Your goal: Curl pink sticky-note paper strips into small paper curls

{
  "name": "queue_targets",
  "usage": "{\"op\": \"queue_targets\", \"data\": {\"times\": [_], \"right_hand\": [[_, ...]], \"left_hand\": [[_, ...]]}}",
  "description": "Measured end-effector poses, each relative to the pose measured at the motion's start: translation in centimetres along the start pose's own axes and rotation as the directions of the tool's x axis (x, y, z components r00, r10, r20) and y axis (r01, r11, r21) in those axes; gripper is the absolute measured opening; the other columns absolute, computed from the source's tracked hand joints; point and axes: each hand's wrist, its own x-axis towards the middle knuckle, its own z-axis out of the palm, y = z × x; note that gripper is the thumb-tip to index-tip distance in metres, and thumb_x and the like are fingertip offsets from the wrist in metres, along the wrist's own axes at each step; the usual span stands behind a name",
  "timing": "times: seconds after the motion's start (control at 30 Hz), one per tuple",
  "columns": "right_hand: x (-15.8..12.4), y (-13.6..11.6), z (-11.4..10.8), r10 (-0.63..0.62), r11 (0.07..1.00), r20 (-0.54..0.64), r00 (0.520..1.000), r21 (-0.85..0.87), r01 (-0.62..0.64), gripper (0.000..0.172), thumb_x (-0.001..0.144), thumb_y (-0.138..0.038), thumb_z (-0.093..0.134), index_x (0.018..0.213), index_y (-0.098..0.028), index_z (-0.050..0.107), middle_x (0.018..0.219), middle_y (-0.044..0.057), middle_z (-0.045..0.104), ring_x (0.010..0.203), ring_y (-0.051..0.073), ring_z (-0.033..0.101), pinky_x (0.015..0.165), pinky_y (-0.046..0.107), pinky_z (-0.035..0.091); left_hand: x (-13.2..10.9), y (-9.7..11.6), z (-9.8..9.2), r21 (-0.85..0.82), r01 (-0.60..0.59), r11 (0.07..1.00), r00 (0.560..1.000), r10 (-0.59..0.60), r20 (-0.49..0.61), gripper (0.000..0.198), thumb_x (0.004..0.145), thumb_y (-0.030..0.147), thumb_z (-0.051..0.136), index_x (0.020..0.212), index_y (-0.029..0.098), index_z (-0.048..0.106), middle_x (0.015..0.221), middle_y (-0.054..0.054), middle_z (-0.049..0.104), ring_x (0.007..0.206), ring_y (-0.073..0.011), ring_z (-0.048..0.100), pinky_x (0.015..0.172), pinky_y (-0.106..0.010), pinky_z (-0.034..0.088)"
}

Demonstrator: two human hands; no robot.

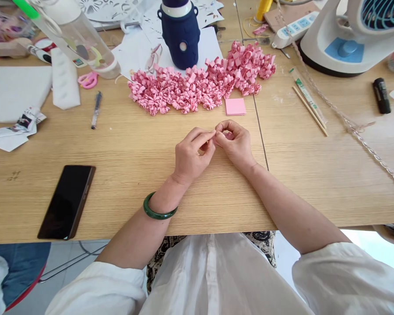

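No text is legible. Markings on the narrow wrapper (306, 93) (2 o'clock), the black marker (381, 96) (between 2 and 3 o'clock) and the worktop (13, 176) (9 o'clock) are too small to read.

Wht. blouse (180, 280), loose cut, thin-looking fabric w/ soft vert. folds & a straight placket (212, 271) down ctr. front. L sleeve (100, 291) & R sleeve (348, 280): same wht., wide, full, creased, ending approx. at elbow. On L forearm (134, 238), nr. wrist: 1 dk. green bangle (159, 215), rounded, smooth, glossy w/ sm. highlights, plain ring shape.
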Motion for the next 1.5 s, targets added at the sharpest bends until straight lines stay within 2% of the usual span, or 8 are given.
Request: {"op": "queue_targets", "data": {"times": [0.2, 0.37, 0.5, 0.7, 0.8, 0.93, 1.17, 1.5], "right_hand": [[0.0, 0.3, -0.2, -0.138, 0.98, 0.051, 0.989, -0.136, 0.144, 0.008, 0.08, -0.021, 0.064, 0.074, -0.021, 0.059, 0.08, 0.0, 0.063, 0.081, 0.014, 0.059, 0.074, 0.029, 0.05], [0.1, 0.6, -0.5, -0.256, 0.909, 0.062, 0.965, -0.324, 0.262, 0.009, 0.08, -0.015, 0.063, 0.075, -0.021, 0.059, 0.078, 0.0, 0.063, 0.081, 0.016, 0.057, 0.078, 0.032, 0.048], [0.3, 0.8, -0.8, -0.312, 0.87, 0.08, 0.947, -0.377, 0.319, 0.011, 0.08, -0.013, 0.064, 0.076, -0.021, 0.058, 0.079, 0.001, 0.064, 0.082, 0.017, 0.056, 0.077, 0.032, 0.046], [0.3, 0.7, -1.1, -0.344, 0.863, 0.134, 0.929, -0.344, 0.369, 0.009, 0.084, -0.014, 0.065, 0.079, -0.021, 0.064, 0.081, 0.001, 0.067, 0.083, 0.017, 0.058, 0.079, 0.033, 0.047], [0.3, 0.7, -1.3, -0.312, 0.888, 0.169, 0.935, -0.297, 0.35, 0.005, 0.086, -0.017, 0.067, 0.083, -0.021, 0.068, 0.084, 0.002, 0.07, 0.085, 0.017, 0.06, 0.081, 0.033, 0.048], [0.4, 0.7, -1.4, -0.228, 0.931, 0.167, 0.959, -0.252, 0.265, 0.002, 0.085, -0.022, 0.07, 0.085, -0.02, 0.071, 0.087, 0.003, 0.073, 0.086, 0.018, 0.062, 0.082, 0.033, 0.049], [0.5, 0.3, -1.2, -0.024, 0.996, 0.111, 0.993, -0.086, 0.034, 0.019, 0.08, -0.035, 0.074, 0.086, -0.018, 0.07, 0.085, 0.002, 0.071, 0.074, 0.013, 0.058, 0.071, 0.029, 0.047], [0.4, -0.6, -1.0, -0.017, 0.993, 0.123, 0.992, -0.116, 0.031, 0.019, 0.079, -0.034, 0.071, 0.072, -0.018, 0.064, 0.075, 0.0, 0.066, 0.07, 0.012, 0.054, 0.069, 0.029, 0.045]], "left_hand": [[0.2, -0.3, 0.1, -0.285, 0.296, 0.912, 0.952, -0.308, 0.006, 0.016, 0.094, 0.023, 0.062, 0.093, 0.021, 0.078, 0.092, -0.004, 0.076, 0.082, -0.0138, 0.071, 0.069, -0.023, 0.056], [0.1, -0.1, 0.2, -0.279, 0.278, 0.919, 0.959, -0.283, 0.024, 0.013, 0.091, 0.024, 0.068, 0.086, 0.019, 0.079, 0.083, -0.003, 0.075, 0.076, -0.0122, 0.069, 0.067, -0.022, 0.054], [0.0, 0.1, 0.2, -0.308, 0.329, 0.893, 0.942, -0.331, 0.047, 0.017, 0.091, 0.026, 0.068, 0.079, 0.018, 0.077, 0.076, -0.001, 0.072, 0.064, -0.0094, 0.064, 0.061, -0.021, 0.052], [0.3, -0.7, 0.2, -0.461, 0.505, 0.73, 0.85, -0.513, 0.119, 0.016, 0.082, 0.031, 0.076, 0.072, 0.018, 0.075, 0.066, 0.001, 0.069, 0.052, -0.0084, 0.058, 0.051, -0.021, 0.051], [0.4, -1.1, 0.2, -0.486, 0.533, 0.692, 0.829, -0.541, 0.14, 0.015, 0.079, 0.031, 0.078, 0.072, 0.018, 0.075, 0.066, 0.001, 0.071, 0.051, -0.0085, 0.058, 0.051, -0.02, 0.052], [0.6, -0.9, 0.1, -0.448, 0.505, 0.738, 0.845, -0.529, 0.08, 0.009, 0.079, 0.024, 0.077, 0.072, 0.018, 0.075, 0.068, 0.001, 0.074, 0.053, -0.0078, 0.061, 0.054, -0.019, 0.052], [0.7, -0.6, 0.1, -0.42, 0.472, 0.775, 0.859, -0.512, 0.02, 0.009, 0.08, 0.024, 0.077, 0.074, 0.018, 0.075, 0.07, 0.001, 0.074, 0.057, -0.008, 0.063, 0.058, -0.019, 0.052], [0.6, -0.8, 0.2, -0.478, 0.496, 0.725, 0.845, -0.529, 0.076, 0.012, 0.085, 0.028, 0.074, 0.079, 0.018, 0.078, 0.068, 0.001, 0.071, 0.059, -0.0089, 0.062, 0.063, -0.022, 0.052]]}}
